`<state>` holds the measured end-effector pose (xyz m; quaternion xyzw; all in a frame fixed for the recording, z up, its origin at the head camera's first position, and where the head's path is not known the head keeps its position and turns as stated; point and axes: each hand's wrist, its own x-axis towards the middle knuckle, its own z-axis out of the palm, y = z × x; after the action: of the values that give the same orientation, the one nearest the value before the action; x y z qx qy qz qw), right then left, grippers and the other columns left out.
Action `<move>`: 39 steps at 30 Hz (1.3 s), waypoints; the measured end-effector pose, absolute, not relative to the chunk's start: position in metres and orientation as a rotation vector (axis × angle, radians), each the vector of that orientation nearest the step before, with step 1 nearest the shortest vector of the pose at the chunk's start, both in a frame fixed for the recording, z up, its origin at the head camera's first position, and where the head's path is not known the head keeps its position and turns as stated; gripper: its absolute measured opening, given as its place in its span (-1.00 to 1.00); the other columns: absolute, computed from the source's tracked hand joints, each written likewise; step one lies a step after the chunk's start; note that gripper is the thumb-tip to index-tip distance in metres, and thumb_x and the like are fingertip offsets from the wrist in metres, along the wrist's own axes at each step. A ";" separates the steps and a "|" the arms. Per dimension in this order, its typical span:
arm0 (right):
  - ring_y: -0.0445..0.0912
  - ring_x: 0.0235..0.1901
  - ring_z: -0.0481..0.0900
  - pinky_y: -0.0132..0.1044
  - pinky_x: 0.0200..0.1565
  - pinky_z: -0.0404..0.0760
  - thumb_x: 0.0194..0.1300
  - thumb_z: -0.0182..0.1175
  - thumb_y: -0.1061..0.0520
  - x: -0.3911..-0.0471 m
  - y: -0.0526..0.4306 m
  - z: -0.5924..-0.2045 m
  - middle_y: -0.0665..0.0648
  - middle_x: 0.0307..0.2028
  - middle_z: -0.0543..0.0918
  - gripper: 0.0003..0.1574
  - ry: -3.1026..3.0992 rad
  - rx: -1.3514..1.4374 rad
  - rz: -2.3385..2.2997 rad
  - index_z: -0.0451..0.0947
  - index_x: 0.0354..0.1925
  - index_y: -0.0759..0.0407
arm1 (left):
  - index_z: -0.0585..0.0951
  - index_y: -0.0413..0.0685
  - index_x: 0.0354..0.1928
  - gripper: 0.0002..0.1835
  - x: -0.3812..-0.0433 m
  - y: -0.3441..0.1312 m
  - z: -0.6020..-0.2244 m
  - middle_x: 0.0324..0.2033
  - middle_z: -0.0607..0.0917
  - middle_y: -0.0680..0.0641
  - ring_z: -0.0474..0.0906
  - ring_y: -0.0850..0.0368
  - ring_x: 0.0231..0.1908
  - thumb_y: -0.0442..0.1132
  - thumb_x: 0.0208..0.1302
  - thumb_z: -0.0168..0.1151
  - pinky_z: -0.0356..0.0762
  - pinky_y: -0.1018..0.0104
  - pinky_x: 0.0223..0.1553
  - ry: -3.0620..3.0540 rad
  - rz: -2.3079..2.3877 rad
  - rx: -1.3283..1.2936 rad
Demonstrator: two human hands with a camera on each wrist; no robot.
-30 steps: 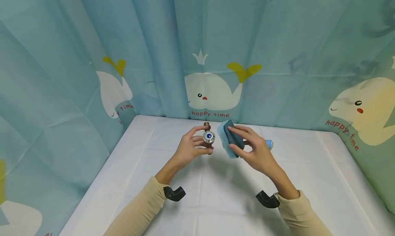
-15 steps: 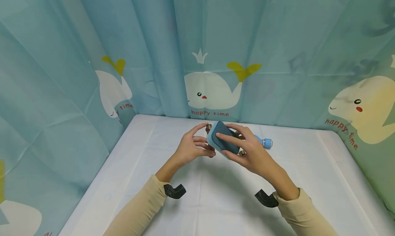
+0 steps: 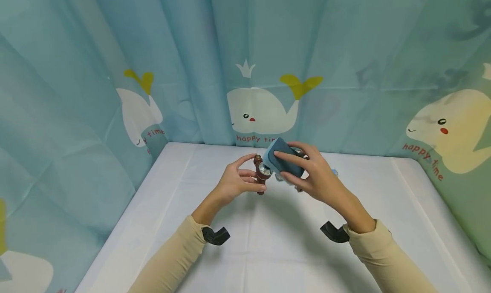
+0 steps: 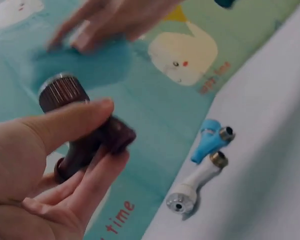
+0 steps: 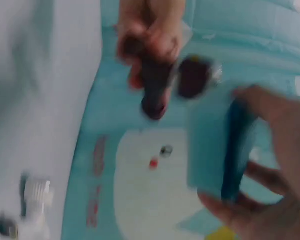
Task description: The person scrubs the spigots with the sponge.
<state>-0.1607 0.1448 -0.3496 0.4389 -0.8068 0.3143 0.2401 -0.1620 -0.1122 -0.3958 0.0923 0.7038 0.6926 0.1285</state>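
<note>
My left hand (image 3: 232,182) holds a dark brown angle valve (image 4: 62,94) by its two ends, between thumb and fingers, raised above the table. The valve's ribbed knob has a silvery face that points to the right. My right hand (image 3: 320,178) grips a sponge (image 3: 281,146), light blue on one side and dark blue on the other. In the head view the sponge's light side is right beside the knob and overlaps its edge. The right wrist view shows the sponge (image 5: 207,140) close to the knob, but blur hides whether they touch.
On the white table (image 3: 268,250) lie a blue valve (image 4: 210,142) and a white valve (image 4: 197,182), mostly behind my right hand in the head view. A light blue curtain (image 3: 192,93) with whale prints stands along the back and sides.
The sponge came left over the valve's knob, then shifted slightly up and right, so the knob shows again. The left hand keeps its hold, with the valve turned slightly.
</note>
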 end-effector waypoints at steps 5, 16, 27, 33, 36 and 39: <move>0.19 0.14 0.52 -0.03 -0.13 0.68 0.22 0.51 0.14 -0.161 0.144 -0.343 0.29 0.28 0.49 -0.36 -2.334 1.297 0.874 0.65 0.27 -0.03 | 0.30 0.25 0.53 0.08 -0.161 -0.113 -0.395 -0.20 0.81 -0.15 0.79 -0.04 -0.26 -0.44 -0.02 0.63 0.72 0.18 -0.17 2.210 1.909 0.452; 0.08 0.00 0.65 -0.13 -0.21 0.70 0.28 0.46 0.11 -0.167 0.150 -0.348 0.30 0.27 0.52 -0.37 -2.416 1.248 0.974 0.61 0.31 0.00 | 0.33 0.32 0.50 0.08 -0.163 -0.116 -0.395 -0.16 0.78 -0.19 0.78 -0.09 -0.25 -0.49 -0.04 0.62 0.74 0.10 -0.18 2.118 1.949 0.451; 0.10 0.02 0.65 -0.07 -0.21 0.76 0.14 0.55 0.22 -0.162 0.143 -0.375 0.28 0.27 0.52 -0.27 -2.223 1.089 1.074 0.62 0.29 0.03 | 0.30 0.09 0.53 -0.04 -0.164 -0.114 -0.399 -0.13 0.76 -0.26 0.77 -0.02 -0.21 -0.62 0.12 0.42 0.74 0.13 -0.13 1.809 2.156 0.249; 0.15 0.04 0.58 -0.08 -0.27 0.69 0.13 0.54 0.22 -0.161 0.142 -0.367 0.30 0.28 0.50 -0.29 -2.204 1.169 0.954 0.64 0.26 0.02 | 0.31 0.20 0.52 0.04 -0.164 -0.112 -0.397 -0.17 0.78 -0.20 0.79 -0.04 -0.24 -0.54 0.02 0.56 0.74 0.12 -0.14 1.980 2.053 0.248; 0.18 0.08 0.50 -0.08 -0.23 0.62 0.19 0.52 0.18 -0.162 0.144 -0.360 0.30 0.28 0.50 -0.35 -2.269 1.235 0.853 0.65 0.26 -0.02 | 0.33 0.26 0.50 0.09 -0.164 -0.113 -0.394 -0.20 0.79 -0.17 0.78 -0.06 -0.29 -0.47 -0.07 0.64 0.74 0.13 -0.22 2.164 1.935 0.306; 0.16 0.07 0.49 -0.08 -0.21 0.59 0.19 0.52 0.18 -0.163 0.146 -0.356 0.30 0.27 0.50 -0.35 -2.330 1.203 0.814 0.65 0.25 -0.02 | 0.33 0.28 0.50 0.11 -0.163 -0.113 -0.394 -0.22 0.79 -0.13 0.78 -0.02 -0.31 -0.43 -0.11 0.68 0.72 0.18 -0.26 2.264 1.841 0.345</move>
<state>-0.1631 0.1464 -0.3561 0.4295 -0.8321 0.2906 0.1967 -0.1632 -0.1132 -0.3944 0.1169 0.7664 0.6234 0.1014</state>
